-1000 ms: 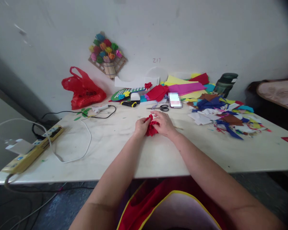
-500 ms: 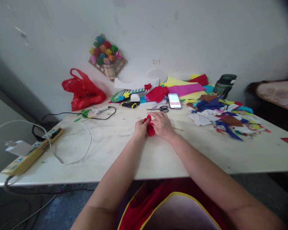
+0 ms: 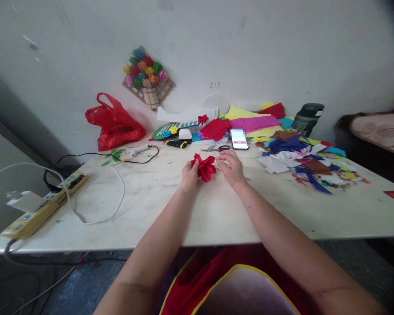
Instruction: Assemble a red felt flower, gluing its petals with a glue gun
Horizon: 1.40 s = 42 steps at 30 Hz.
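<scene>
A red paper flower (image 3: 205, 168) with several spread petals is held just above the table in front of me. My left hand (image 3: 190, 174) is closed on its left side, thumb and fingers gripping the base. At the flower's right edge is my right hand (image 3: 230, 168), its fingers bent and the fingertips pinched at a petal tip. Behind the right hand lies a pair of scissors (image 3: 223, 148) with dark handles. A thin stick partly hidden by the right hand lies on the table.
A pile of coloured scraps (image 3: 302, 159) covers the right side, near a bottle (image 3: 307, 118). A phone (image 3: 239, 139), coloured sheets (image 3: 254, 124) and a glue gun (image 3: 137, 151) lie farther back. A power strip (image 3: 42, 210) and white cable (image 3: 123, 192) occupy the left.
The red paper flower has turned and its petals now show spread open. My right hand has moved from over the flower to its right edge; my left hand keeps its hold.
</scene>
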{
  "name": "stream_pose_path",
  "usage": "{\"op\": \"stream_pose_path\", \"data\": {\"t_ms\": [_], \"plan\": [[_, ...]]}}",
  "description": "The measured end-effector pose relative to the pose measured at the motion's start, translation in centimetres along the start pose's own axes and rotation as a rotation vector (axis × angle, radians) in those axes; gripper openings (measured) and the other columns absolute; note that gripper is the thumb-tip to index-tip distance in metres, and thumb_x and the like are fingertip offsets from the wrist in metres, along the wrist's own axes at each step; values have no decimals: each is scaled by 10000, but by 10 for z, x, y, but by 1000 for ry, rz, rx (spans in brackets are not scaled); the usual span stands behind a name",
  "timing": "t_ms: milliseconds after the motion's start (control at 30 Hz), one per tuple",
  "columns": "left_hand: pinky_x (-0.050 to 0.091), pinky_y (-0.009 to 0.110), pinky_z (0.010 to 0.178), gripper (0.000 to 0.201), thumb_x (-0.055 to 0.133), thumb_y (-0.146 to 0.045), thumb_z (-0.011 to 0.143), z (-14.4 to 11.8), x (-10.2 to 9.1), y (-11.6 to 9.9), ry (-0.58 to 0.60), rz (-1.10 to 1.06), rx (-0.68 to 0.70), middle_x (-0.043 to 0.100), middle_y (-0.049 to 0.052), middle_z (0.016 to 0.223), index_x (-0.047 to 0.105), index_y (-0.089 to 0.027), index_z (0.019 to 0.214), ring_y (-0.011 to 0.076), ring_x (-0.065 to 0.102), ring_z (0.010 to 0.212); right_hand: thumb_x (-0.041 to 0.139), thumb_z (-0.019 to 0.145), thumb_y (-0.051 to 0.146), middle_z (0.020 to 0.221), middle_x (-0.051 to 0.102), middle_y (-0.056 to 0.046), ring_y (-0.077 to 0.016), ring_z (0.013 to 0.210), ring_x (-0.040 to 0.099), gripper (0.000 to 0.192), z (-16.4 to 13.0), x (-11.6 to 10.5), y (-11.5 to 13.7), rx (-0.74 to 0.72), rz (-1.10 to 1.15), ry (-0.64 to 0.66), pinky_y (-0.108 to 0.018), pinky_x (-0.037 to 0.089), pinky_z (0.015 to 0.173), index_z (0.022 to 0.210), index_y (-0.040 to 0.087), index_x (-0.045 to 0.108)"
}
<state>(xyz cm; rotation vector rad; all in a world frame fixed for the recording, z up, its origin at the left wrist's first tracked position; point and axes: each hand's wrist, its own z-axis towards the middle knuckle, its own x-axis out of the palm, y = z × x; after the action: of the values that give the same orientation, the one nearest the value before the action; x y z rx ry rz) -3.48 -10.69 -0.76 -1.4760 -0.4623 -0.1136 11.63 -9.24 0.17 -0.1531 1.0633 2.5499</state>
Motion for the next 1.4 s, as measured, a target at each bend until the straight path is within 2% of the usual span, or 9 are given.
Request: {"op": "stream_pose_path", "data": {"t_ms": [133,300,567,700,867,1067,1200,1300,1400], "plan": [[475,246,603,450,720,-538,670,-1,1,0,11,1,-3,661,36,739,579,-153,854,132,614,631,595,746,263,1132,594,-89,-267,1099,558,84,-1,3,-2,23,-3,18,-462,477,914,776,222,661],[472,250,613,449,734,-526,660,-1,0,0,11,13,-6,661,35,755,595,-148,858,129,608,633,594,717,230,1212,551,-115,-281,1172,514,167,1,3,-3,60,20,38,-437,519,810,865,214,669],[456,231,578,413,730,-525,666,-2,0,1,55,65,3,634,21,699,587,-161,800,121,596,610,593,706,233,1254,526,-100,-286,1192,490,77,0,4,-6,64,13,96,-468,489,838,775,223,625],[433,219,550,416,729,-535,658,-3,1,2,83,97,18,611,10,664,587,-163,779,113,576,585,612,684,247,1202,557,-81,-277,1154,516,30,-1,6,-11,84,13,149,-486,458,897,706,226,609],[414,211,535,426,721,-555,651,-4,1,1,92,142,42,589,-4,637,579,-169,760,104,544,568,643,658,277,1177,581,-64,-255,1104,553,59,-1,10,-16,142,32,205,-450,463,904,690,228,653],[386,207,516,437,711,-576,646,-1,1,4,86,156,78,554,-26,610,566,-175,742,88,499,539,666,637,292,1047,636,-70,-212,932,619,92,0,17,-20,268,52,217,-393,492,854,655,203,649],[362,212,500,431,714,-570,647,-4,2,3,112,157,51,544,-28,591,563,-174,725,82,487,516,647,630,257,1027,641,-58,-212,924,618,48,-1,17,-21,180,-2,176,-392,495,841,619,215,627],[338,225,472,437,727,-564,636,-9,2,-3,142,147,37,519,-25,548,538,-171,668,81,463,480,618,623,191,1064,635,-56,-235,972,608,41,0,12,-16,21,-105,157,-416,485,856,614,226,599],[324,231,455,445,772,-530,586,-12,3,-9,122,152,9,497,-28,514,512,-172,628,82,444,456,592,625,128,1103,636,-77,-266,1026,593,94,1,5,-6,-171,-216,168,-446,453,880,625,221,581]]}}
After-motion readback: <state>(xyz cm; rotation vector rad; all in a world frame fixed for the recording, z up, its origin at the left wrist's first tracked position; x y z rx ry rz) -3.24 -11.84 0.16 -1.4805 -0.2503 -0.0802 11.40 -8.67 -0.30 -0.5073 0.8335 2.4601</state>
